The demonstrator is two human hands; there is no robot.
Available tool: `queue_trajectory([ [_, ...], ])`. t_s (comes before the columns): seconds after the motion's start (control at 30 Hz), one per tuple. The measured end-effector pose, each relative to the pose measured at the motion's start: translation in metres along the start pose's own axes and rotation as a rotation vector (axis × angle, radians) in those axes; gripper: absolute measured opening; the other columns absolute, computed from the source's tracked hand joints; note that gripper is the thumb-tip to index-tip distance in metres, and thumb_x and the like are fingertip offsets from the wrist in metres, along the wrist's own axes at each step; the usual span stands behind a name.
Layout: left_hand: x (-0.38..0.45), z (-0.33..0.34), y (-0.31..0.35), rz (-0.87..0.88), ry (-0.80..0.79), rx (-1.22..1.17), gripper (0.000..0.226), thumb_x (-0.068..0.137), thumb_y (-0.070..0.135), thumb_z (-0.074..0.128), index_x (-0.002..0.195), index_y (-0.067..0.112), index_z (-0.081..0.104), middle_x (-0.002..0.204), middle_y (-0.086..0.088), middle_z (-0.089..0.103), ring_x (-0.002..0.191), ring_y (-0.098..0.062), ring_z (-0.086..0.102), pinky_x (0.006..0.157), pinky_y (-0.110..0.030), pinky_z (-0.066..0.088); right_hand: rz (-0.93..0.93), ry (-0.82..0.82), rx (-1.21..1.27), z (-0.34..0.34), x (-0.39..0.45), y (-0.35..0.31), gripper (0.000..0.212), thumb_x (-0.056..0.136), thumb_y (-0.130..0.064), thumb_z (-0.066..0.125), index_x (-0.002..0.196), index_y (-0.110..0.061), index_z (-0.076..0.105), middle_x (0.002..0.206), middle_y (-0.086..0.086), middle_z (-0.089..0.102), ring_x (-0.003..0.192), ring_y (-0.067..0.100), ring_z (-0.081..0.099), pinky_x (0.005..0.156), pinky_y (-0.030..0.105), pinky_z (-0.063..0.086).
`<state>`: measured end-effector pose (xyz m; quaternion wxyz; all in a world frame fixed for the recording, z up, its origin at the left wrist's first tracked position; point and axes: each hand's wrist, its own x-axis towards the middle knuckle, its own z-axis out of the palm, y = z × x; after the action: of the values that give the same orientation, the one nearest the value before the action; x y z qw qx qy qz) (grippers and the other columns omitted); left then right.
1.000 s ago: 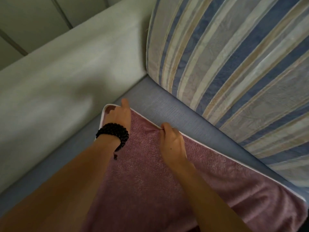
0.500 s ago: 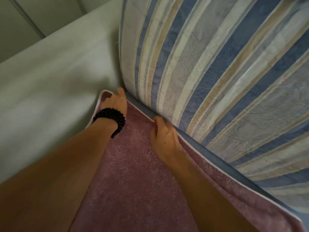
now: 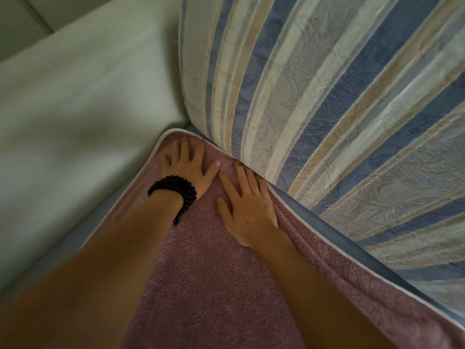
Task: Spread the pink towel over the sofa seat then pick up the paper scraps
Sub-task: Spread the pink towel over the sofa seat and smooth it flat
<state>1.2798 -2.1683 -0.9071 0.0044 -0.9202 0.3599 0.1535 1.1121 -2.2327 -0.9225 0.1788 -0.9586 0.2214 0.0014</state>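
Observation:
The pink towel (image 3: 216, 278), edged in white, lies over the blue sofa seat (image 3: 75, 235), its far corner tucked where the armrest meets the back cushion. My left hand (image 3: 188, 163), with a black bead bracelet at the wrist, lies flat on that corner, fingers spread. My right hand (image 3: 247, 205) rests flat on the towel beside it, fingertips against the base of the striped cushion. Neither hand grips anything. No paper scraps are in view.
A big blue, cream and tan striped back cushion (image 3: 327, 109) stands along the right, leaning over the towel's far edge. A pale green armrest (image 3: 75, 109) fills the left. A thin strip of blue seat shows between the armrest and the towel.
Both hands let go of the pinched towel edge and now lie flat with fingers spread. The towel corner has been pushed further back, right up to the striped cushion.

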Motion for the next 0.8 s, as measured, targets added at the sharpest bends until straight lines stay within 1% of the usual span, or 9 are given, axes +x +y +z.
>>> queue_trajectory([
  [0.1,-0.029,0.000,0.005,0.096,0.043,0.041,0.062,0.096,0.053,0.020,0.151,0.025,0.014,0.160,-0.015,0.013,0.147,-0.032,0.013,0.116,-0.058,0.015,0.013,-0.020,0.083,-0.016,-0.002,-0.011,0.058,0.102,-0.041,0.029,0.155,-0.020,0.019,0.165,0.012,0.005,0.152,0.026,0.001,0.124,0.049,0.004],
  [0.17,-0.048,-0.002,0.012,0.184,0.093,0.039,0.053,0.098,0.044,0.031,0.146,0.020,0.032,0.153,-0.017,0.030,0.140,-0.034,0.029,0.112,-0.053,0.027,0.052,0.026,0.234,-0.028,-0.016,-0.017,0.050,0.100,-0.027,0.041,0.147,-0.009,0.037,0.159,0.016,0.028,0.150,0.029,0.018,0.123,0.048,0.017],
  [0.2,-0.057,-0.003,0.019,0.252,0.143,0.033,0.046,0.097,0.038,0.040,0.138,0.016,0.045,0.144,-0.016,0.043,0.130,-0.035,0.042,0.104,-0.050,0.037,0.067,0.089,0.287,-0.035,-0.029,-0.016,0.043,0.098,-0.017,0.047,0.139,-0.004,0.048,0.150,0.019,0.042,0.144,0.032,0.033,0.117,0.047,0.030],
  [0.27,-0.072,-0.007,0.040,0.440,0.272,0.037,0.028,0.089,0.024,0.060,0.113,0.012,0.065,0.113,-0.012,0.062,0.099,-0.033,0.058,0.079,-0.043,0.047,0.123,0.274,0.305,-0.043,-0.059,-0.005,0.030,0.090,0.003,0.052,0.118,0.003,0.064,0.120,0.022,0.063,0.112,0.038,0.058,0.092,0.049,0.051],
  [0.37,-0.088,-0.011,0.077,0.700,0.302,0.006,0.013,0.079,0.009,0.071,0.092,0.009,0.073,0.084,-0.009,0.065,0.077,-0.029,0.062,0.061,-0.034,0.048,0.334,0.383,0.288,-0.055,-0.100,0.017,0.025,0.092,0.007,0.052,0.113,0.003,0.065,0.099,0.022,0.064,0.081,0.039,0.062,0.067,0.047,0.055],
  [0.47,-0.103,-0.006,0.120,0.780,0.179,-0.007,0.015,0.092,0.013,0.056,0.095,0.013,0.071,0.088,-0.005,0.068,0.082,-0.023,0.064,0.062,-0.032,0.051,0.556,0.253,0.251,-0.060,-0.131,0.034,0.024,0.099,-0.005,0.046,0.120,-0.002,0.058,0.099,0.021,0.067,0.085,0.038,0.066,0.066,0.044,0.055],
  [0.57,-0.112,0.006,0.146,0.738,0.028,0.017,0.023,0.095,0.016,0.050,0.110,0.022,0.066,0.103,-0.003,0.068,0.093,-0.022,0.065,0.071,-0.036,0.055,0.663,0.163,0.237,-0.061,-0.145,0.042,0.024,0.099,-0.017,0.048,0.119,-0.006,0.053,0.098,0.019,0.068,0.086,0.036,0.067,0.065,0.041,0.053],
  [0.7,-0.117,0.011,0.162,0.690,0.034,0.020,0.021,0.092,0.015,0.051,0.110,0.023,0.059,0.102,-0.007,0.069,0.092,-0.026,0.065,0.070,-0.037,0.055,0.643,0.209,0.220,-0.061,-0.146,0.050,0.020,0.096,-0.011,0.052,0.114,-0.003,0.055,0.101,0.020,0.068,0.088,0.037,0.067,0.063,0.038,0.045],
  [0.8,-0.122,0.016,0.171,0.676,0.150,0.013,0.027,0.090,0.011,0.051,0.115,0.015,0.058,0.107,-0.010,0.068,0.105,-0.028,0.059,0.076,-0.039,0.053,0.581,0.399,0.210,-0.057,-0.146,0.056,0.020,0.089,0.006,0.053,0.107,0.003,0.061,0.097,0.024,0.069,0.089,0.041,0.065,0.072,0.045,0.052],
])
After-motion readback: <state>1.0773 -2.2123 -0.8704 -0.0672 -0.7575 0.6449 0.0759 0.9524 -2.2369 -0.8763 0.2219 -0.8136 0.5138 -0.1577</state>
